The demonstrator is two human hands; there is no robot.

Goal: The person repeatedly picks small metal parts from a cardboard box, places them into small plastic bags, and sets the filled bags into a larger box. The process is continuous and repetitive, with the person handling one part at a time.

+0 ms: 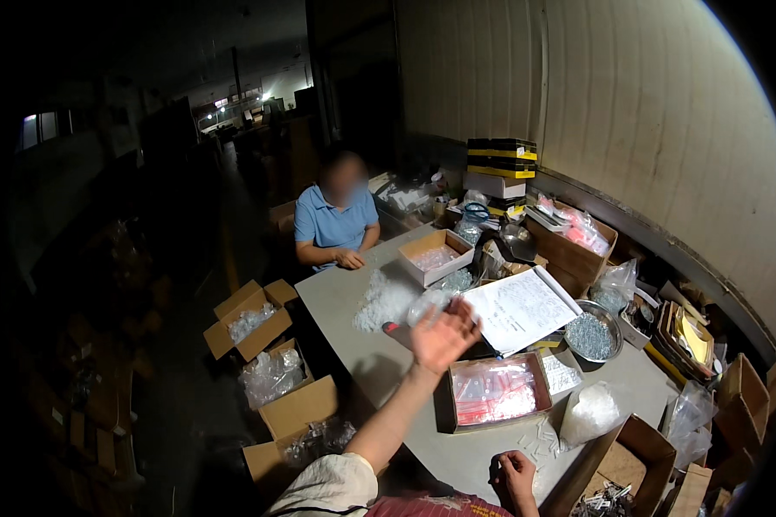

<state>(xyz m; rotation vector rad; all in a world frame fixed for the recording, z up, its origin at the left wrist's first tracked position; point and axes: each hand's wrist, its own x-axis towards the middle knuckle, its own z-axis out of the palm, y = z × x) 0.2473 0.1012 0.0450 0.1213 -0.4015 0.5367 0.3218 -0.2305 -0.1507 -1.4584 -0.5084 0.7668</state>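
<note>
My left hand [444, 338] reaches out over the middle of the table [345, 297], palm showing and fingers apart, slightly bent. Nothing shows in its palm. Just beyond it lie a clear plastic bag [429, 303] and a heap of small whitish translucent pieces [384, 300]. A dark tool with a red end [394, 328] lies left of the hand. My right hand [517, 474] is low at the near edge with fingers curled together; whatever is in them is hidden. Close to it are scattered small white strips [541, 444] and an open box of red-edged zip bags [500, 392].
A clipboard with papers [522, 310] lies beside a metal bowl of screws [591, 336]. A white bag [591, 415] and a carton of dark metal parts [616, 482] stand right. A person in blue [336, 224] sits across. Open cartons [252, 320] line the left side.
</note>
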